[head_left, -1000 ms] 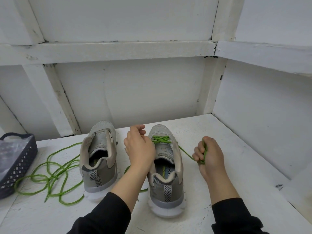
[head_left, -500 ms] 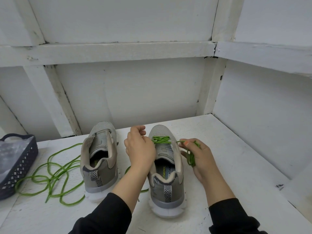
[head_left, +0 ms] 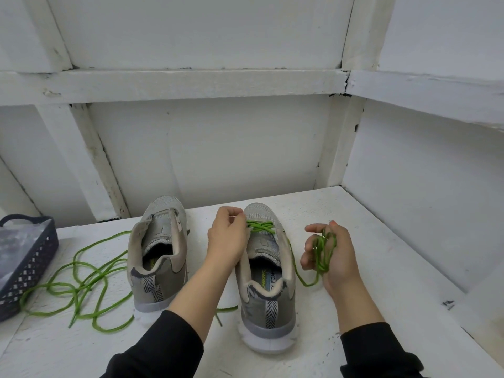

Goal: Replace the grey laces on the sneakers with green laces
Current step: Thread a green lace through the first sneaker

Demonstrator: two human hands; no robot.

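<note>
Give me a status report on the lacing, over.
Left hand at toe eyelets of right sneaker, grip hidden. Right hand holds bunched green lace. Few crossings laced; left sneaker unlaced. Nothing in the way.

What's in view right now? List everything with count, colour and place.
left sneaker: 1, grey, mid-table, no lace in it.
right sneaker: 1, grey, beside the left sneaker, laced only near the toe.
threaded lace: 1, green, crossed through the right sneaker's front eyelets, one end running to the right hand.
loose lace: 1, green, tangled on the table left of the left sneaker.
basket: 1, dark blue, table's left edge, something greyish inside.
table: 1, white, under everything.
sleeves: 2, black, bottom of view.
left hand: 1, at the right sneaker's lacing, fingers curled, grip unclear.
right hand: 1, right of the right sneaker, holds the bunched threaded lace.
</note>
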